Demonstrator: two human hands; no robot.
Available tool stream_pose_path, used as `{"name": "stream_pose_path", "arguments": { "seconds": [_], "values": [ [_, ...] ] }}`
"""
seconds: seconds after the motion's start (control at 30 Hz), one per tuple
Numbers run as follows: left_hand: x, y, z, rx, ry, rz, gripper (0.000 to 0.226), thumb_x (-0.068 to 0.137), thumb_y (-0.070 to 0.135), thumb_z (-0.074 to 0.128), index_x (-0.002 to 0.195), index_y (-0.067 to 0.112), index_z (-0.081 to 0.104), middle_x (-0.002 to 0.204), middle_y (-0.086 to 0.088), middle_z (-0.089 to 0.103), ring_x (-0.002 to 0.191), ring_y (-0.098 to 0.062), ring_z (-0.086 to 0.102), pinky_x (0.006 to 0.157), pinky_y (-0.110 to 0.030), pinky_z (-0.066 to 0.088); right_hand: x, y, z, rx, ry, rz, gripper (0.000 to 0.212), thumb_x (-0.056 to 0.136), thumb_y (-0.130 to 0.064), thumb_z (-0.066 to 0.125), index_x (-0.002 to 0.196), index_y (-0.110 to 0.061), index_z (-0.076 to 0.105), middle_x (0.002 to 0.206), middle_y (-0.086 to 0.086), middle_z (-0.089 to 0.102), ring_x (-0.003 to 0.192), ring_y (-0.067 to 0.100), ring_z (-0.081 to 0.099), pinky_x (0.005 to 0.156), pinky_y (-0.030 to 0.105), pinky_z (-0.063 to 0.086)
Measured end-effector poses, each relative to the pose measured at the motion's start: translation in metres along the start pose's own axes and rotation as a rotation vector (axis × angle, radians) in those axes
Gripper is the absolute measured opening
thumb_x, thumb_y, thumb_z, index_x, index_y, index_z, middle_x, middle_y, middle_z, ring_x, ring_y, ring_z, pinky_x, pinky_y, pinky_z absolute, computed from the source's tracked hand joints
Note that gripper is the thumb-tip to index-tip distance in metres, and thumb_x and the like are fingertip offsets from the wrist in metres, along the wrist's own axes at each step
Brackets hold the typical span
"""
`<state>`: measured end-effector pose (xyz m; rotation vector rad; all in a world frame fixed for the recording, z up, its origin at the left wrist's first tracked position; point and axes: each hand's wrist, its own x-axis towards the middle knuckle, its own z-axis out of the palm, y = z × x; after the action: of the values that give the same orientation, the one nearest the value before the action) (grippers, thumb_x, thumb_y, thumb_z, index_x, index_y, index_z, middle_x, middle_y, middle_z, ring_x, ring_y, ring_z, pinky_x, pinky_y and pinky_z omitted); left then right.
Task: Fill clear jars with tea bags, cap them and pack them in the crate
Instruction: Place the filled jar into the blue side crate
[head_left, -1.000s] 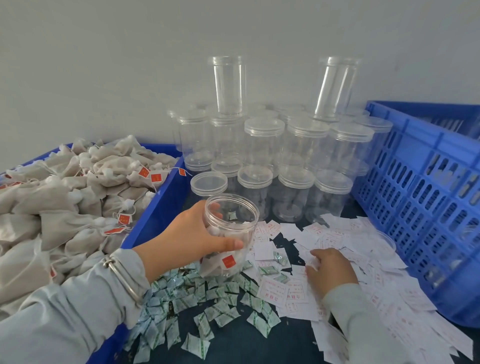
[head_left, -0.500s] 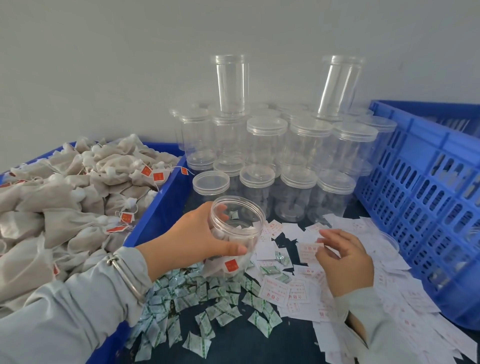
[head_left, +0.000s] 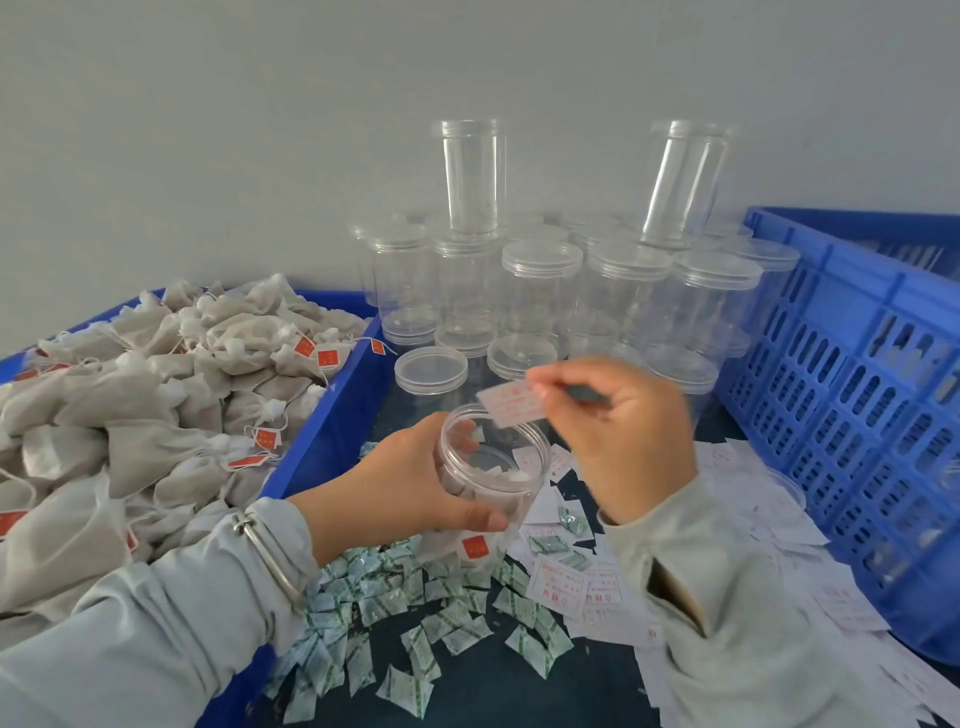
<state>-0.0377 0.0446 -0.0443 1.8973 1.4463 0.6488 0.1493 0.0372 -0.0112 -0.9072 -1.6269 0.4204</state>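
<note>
My left hand (head_left: 400, 488) grips an open clear jar (head_left: 493, 467), tilted towards me, with tea bags inside and a red tag showing through its lower wall. My right hand (head_left: 628, 436) pinches a small white paper slip (head_left: 511, 402) with red print and holds it just above the jar's mouth. A heap of grey tea bags (head_left: 130, 415) with red tags fills the blue bin (head_left: 332, 431) at my left. The blue crate (head_left: 857, 415) stands at the right.
Stacked empty clear jars (head_left: 540, 291), most with lids on, stand against the back wall. Loose white slips (head_left: 753, 519) and small green-white sachets (head_left: 415, 613) litter the dark tabletop in front of me.
My right hand has lifted off the pile of slips with one slip pinched and brought it up over the jar's mouth. My left hand keeps hold of the jar.
</note>
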Motion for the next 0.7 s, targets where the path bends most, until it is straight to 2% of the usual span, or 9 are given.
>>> {"name": "stream_pose_path", "arguments": {
  "seconds": [0.07, 0.13, 0.2, 0.27, 0.37, 0.43, 0.5, 0.6, 0.7],
  "values": [
    [-0.001, 0.001, 0.000, 0.004, 0.002, 0.014, 0.091, 0.051, 0.052, 0.087, 0.129, 0.035, 0.044, 0.115, 0.022, 0.060, 0.108, 0.005, 0.055, 0.095, -0.022, 0.045, 0.001, 0.002, 0.010, -0.152, -0.050, -0.054, 0.020, 0.078, -0.002, 0.071, 0.083, -0.021, 0.076, 0.080, -0.015, 0.069, 0.075, -0.003, 0.062, 0.070, 0.009, 0.048],
    [-0.001, 0.002, 0.000, 0.017, 0.010, 0.022, 0.089, 0.054, 0.048, 0.088, 0.130, 0.035, 0.044, 0.117, 0.021, 0.059, 0.109, 0.003, 0.055, 0.096, -0.027, 0.046, -0.001, 0.008, 0.015, -0.253, -0.043, -0.165, 0.018, 0.071, 0.002, 0.071, 0.078, -0.013, 0.078, 0.074, -0.010, 0.069, 0.071, -0.003, 0.059, 0.070, 0.010, 0.046],
    [-0.001, 0.003, 0.000, 0.024, 0.019, 0.027, 0.088, 0.054, 0.046, 0.088, 0.130, 0.035, 0.044, 0.118, 0.018, 0.059, 0.109, -0.001, 0.057, 0.097, -0.031, 0.047, -0.005, 0.012, 0.019, -0.353, -0.062, -0.223, 0.021, 0.065, 0.006, 0.071, 0.076, -0.011, 0.078, 0.070, -0.001, 0.072, 0.074, 0.015, 0.065, 0.069, 0.016, 0.048],
    [-0.001, 0.002, 0.000, 0.034, 0.021, 0.036, 0.089, 0.054, 0.046, 0.089, 0.130, 0.035, 0.044, 0.116, 0.018, 0.060, 0.108, -0.001, 0.057, 0.095, -0.028, 0.047, -0.008, 0.014, 0.021, -0.418, -0.133, -0.176, 0.021, 0.069, 0.005, 0.070, 0.080, -0.011, 0.078, 0.072, 0.004, 0.073, 0.081, 0.024, 0.067, 0.073, 0.022, 0.048],
    [0.000, 0.000, 0.001, 0.056, 0.012, 0.054, 0.088, 0.053, 0.047, 0.088, 0.128, 0.037, 0.043, 0.113, 0.023, 0.058, 0.106, 0.007, 0.054, 0.087, -0.012, 0.042, -0.009, 0.015, 0.020, -0.428, -0.298, -0.018, 0.027, 0.081, 0.001, 0.061, 0.095, -0.017, 0.076, 0.096, 0.009, 0.071, 0.105, 0.020, 0.060, 0.089, 0.024, 0.044],
    [0.000, -0.001, 0.001, 0.060, 0.013, 0.053, 0.085, 0.054, 0.047, 0.088, 0.125, 0.038, 0.043, 0.111, 0.023, 0.058, 0.104, 0.008, 0.054, 0.084, -0.010, 0.042, -0.010, 0.017, 0.017, -0.404, -0.391, 0.003, 0.035, 0.085, 0.002, 0.053, 0.104, -0.020, 0.074, 0.112, 0.008, 0.066, 0.118, 0.014, 0.051, 0.100, 0.024, 0.037],
    [0.000, -0.001, 0.001, 0.063, 0.020, 0.055, 0.083, 0.054, 0.046, 0.088, 0.124, 0.039, 0.042, 0.109, 0.025, 0.057, 0.101, 0.012, 0.053, 0.080, -0.007, 0.040, -0.011, 0.015, 0.013, -0.379, -0.467, -0.023, 0.042, 0.084, 0.007, 0.047, 0.108, -0.017, 0.072, 0.112, 0.004, 0.068, 0.122, 0.014, 0.046, 0.102, 0.015, 0.030],
    [0.000, -0.001, 0.001, 0.035, 0.032, 0.053, 0.085, 0.052, 0.048, 0.088, 0.123, 0.040, 0.041, 0.110, 0.026, 0.057, 0.103, 0.013, 0.052, 0.079, -0.007, 0.039, -0.011, 0.009, 0.001, -0.316, -0.423, -0.025, 0.048, 0.074, 0.003, 0.037, 0.104, -0.010, 0.073, 0.103, 0.006, 0.071, 0.107, 0.013, 0.052, 0.091, -0.003, 0.024],
    [-0.001, 0.002, -0.001, -0.004, 0.048, 0.045, 0.097, 0.042, 0.060, 0.085, 0.126, 0.039, 0.041, 0.113, 0.024, 0.058, 0.106, 0.011, 0.053, 0.085, -0.009, 0.038, -0.014, 0.007, -0.010, -0.317, -0.436, -0.059, 0.051, 0.064, 0.001, 0.035, 0.095, -0.007, 0.075, 0.097, 0.007, 0.073, 0.104, 0.016, 0.053, 0.091, -0.004, 0.023]
  ]
}}
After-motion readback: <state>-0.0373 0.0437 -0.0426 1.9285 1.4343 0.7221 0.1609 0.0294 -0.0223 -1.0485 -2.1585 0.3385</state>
